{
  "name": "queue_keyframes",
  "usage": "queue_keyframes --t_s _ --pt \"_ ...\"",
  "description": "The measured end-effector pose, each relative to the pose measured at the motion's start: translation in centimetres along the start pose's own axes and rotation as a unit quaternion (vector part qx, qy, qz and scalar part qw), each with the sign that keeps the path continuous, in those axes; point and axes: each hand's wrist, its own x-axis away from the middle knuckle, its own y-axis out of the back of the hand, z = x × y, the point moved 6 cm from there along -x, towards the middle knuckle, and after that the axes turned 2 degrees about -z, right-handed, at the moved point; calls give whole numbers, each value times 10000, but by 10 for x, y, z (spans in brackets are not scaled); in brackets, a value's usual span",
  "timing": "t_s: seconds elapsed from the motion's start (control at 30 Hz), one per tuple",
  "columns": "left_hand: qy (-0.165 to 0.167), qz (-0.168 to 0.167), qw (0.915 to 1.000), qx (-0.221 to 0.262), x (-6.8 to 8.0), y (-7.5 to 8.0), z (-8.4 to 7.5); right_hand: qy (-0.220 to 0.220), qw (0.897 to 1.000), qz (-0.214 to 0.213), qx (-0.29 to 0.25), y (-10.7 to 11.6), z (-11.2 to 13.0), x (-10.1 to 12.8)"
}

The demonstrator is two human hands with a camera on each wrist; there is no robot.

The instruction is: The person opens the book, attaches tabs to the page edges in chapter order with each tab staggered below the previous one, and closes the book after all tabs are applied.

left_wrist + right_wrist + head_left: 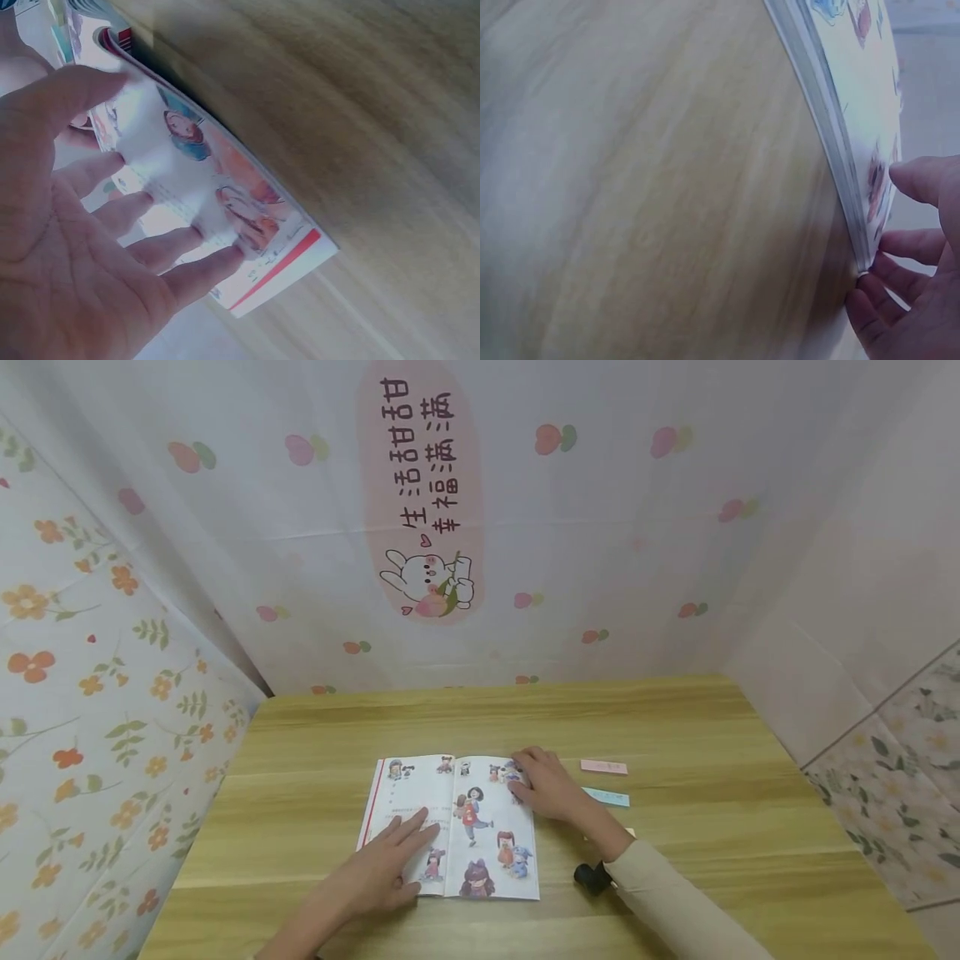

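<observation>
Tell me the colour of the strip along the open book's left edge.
Red; the strip along the book edge shows best in the left wrist view.

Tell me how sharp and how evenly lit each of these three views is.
Head view: sharp and evenly lit, wide-angle bend at the walls; book crisp. Left wrist view: soft, bluish, table grain smeared; left hand blurred. Right wrist view: blurred wood, book edge fairly clear, right hand dim at the corner.

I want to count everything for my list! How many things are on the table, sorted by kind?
Picture book: 1
Paper strips: 2, one pink strip and one light blue strip
Hands on the book: 2, the left hand and the right hand
Total: 5
</observation>
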Motion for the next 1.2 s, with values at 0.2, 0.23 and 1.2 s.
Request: queue_keyframes --t_s 0.2,0.23,1.2 --pt "193 137 9995 186 -2 1 0 -148 9997 162 95 -1 1 -6" --pt "244 135 9994 204 -3 1 0 -131 9997 191 92 0 1 -8" --pt "1080 -128 9935 -334 -12 -11 -14 149 9987 480 50 12 0 -27"
